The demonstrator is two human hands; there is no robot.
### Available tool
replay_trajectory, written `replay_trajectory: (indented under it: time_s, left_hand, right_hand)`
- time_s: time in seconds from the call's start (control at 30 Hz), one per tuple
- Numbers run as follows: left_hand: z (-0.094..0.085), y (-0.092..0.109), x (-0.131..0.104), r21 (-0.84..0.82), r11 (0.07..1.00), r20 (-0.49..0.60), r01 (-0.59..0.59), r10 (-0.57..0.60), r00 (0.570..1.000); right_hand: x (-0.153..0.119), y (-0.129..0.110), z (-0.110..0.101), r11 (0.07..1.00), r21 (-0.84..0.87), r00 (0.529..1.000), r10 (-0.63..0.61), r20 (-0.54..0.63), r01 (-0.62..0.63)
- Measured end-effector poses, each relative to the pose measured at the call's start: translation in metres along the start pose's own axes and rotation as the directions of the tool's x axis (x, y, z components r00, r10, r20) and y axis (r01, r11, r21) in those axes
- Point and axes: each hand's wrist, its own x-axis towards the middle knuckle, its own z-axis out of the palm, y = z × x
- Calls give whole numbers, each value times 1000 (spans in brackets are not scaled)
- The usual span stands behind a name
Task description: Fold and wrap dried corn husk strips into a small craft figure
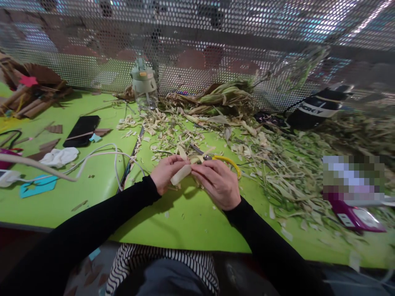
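Above the front middle of the green table, my left hand (pixel 169 169) pinches a pale strip of corn husk (pixel 180 175), its wide end hanging down between my hands. My right hand (pixel 220 181) faces it from the right, thumb and fingertips closed on the other side of the same husk. Thin husk ends stick up above the fingers. Just behind my right hand lie scissors with a yellow handle (pixel 230 161), blades pointing up and left. The exact fold of the husk is hidden by my fingertips.
Husk scraps (pixel 173 131) spread across the table (pixel 191 230), with a heap of green strips (pixel 284 176) to the right. A bottle (pixel 144 84) stands behind. A phone (pixel 82 130), white cable (pixel 115 154) and magenta glue gun (pixel 354 216) lie around. A perforated metal screen (pixel 108 61) closes the back.
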Motion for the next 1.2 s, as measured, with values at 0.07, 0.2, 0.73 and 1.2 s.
replay_trajectory:
  time_s: [0.07, 0.2, 0.73, 1.2]
  left_hand:
    - [2, -2, -2, 35, 999, 15, -19, 19, 1000]
    - [5, -3, -4, 103, 990, 84, -95, 87, 993]
    - [3, -1, -1, 232, 955, 142, -183, 153, 978]
    - [7, -4, -6, 255, 946, 180, -198, 155, 971]
  right_hand:
    - [0, -1, 0, 999, 29, 999, 45, 3, -45]
    - [1, 1, 2, 974, 174, 988, 153, -18, -147]
    - [-3, 4, 5, 630, 618, 881, 385, 276, -470]
    - [2, -4, 9, 515, 704, 802, 583, 131, -490]
